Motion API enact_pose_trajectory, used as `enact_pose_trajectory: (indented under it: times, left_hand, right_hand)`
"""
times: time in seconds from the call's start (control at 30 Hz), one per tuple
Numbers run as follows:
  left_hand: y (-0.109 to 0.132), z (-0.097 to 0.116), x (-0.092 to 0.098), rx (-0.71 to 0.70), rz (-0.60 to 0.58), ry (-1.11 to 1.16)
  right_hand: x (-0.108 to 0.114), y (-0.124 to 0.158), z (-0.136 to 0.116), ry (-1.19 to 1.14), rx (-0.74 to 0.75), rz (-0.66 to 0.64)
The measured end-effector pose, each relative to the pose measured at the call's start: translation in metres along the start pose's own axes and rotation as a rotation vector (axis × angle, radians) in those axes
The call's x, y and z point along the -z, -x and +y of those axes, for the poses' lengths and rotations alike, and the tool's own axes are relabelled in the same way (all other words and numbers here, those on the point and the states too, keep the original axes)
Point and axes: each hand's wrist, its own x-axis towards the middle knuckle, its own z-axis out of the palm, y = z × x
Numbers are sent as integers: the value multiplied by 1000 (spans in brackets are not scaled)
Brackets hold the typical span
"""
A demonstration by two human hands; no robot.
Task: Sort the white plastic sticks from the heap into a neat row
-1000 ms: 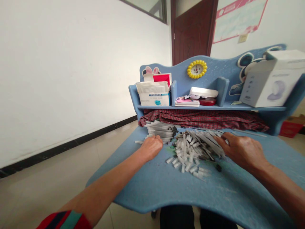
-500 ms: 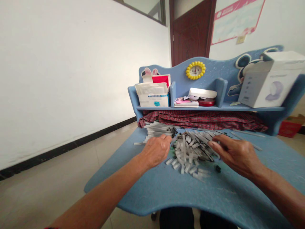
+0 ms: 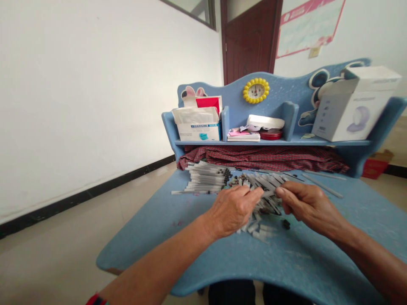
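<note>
Left hand (image 3: 233, 208) and right hand (image 3: 307, 204), fingers pinched on slim white plastic tubes (image 3: 265, 186), meet over a loose heap on the speckled blue surface (image 3: 286, 258).

My left hand (image 3: 231, 209) hides the near part of the tube pile (image 3: 260, 190); whatever my fingers (image 3: 254, 194) pinch is too small to tell.
</note>
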Motion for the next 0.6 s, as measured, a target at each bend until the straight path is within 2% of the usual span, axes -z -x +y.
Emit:
enact_pose_trajectory:
  times: [0.17, 0.3, 0.6]
  left_hand:
    - [5, -1, -10, -29, 79, 65]
    - [10, -1, -13, -54, 106, 152]
    - [17, -2, -15, -33, 36, 287]
  right_hand:
    - [3, -1, -2, -238, -80, -142]
    - [6, -1, 2, -371, -78, -260]
    - [8, -2, 1, -238, -68, -339]
